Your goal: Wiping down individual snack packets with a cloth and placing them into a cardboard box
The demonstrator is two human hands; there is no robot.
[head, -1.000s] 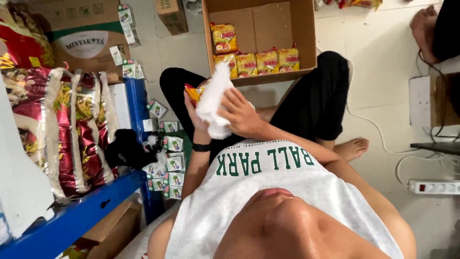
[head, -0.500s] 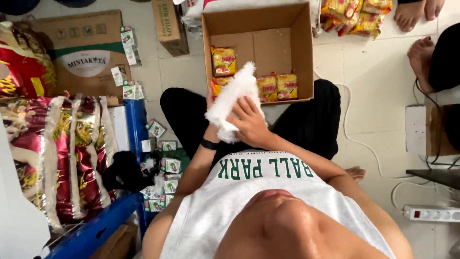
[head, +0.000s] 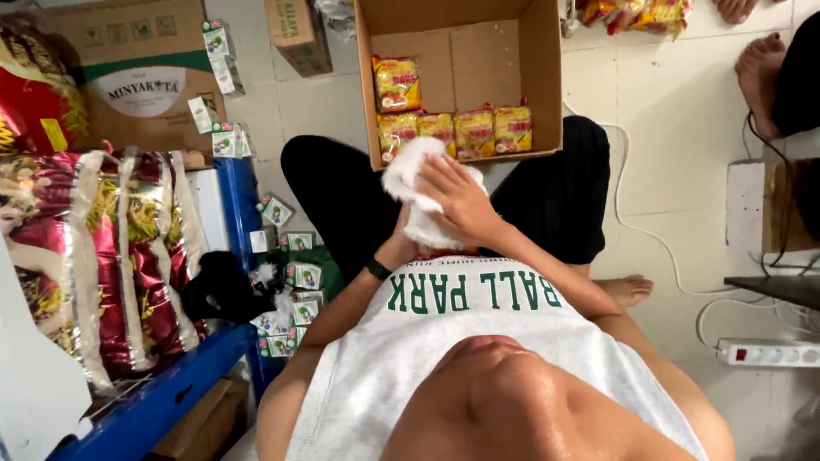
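Right hand (head: 457, 198), centre frame: fingers closed over crumpled white cloth (head: 417, 192); left hand (head: 401, 248) beneath, grip hidden, cannot tell. Open brown cardboard box (head: 542, 77), upper centre: five yellow snack packets (head: 475, 131) along near wall, remainder unfilled

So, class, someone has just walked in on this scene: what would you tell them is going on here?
A person sits on the tiled floor with an open cardboard box in front of the legs. The right hand presses a white cloth over something held in front of the chest; the left hand is mostly hidden under the cloth. Inside the box, yellow snack packets stand in a row, with one more above them. Small green-and-white cartons lie scattered beside a blue shelf.
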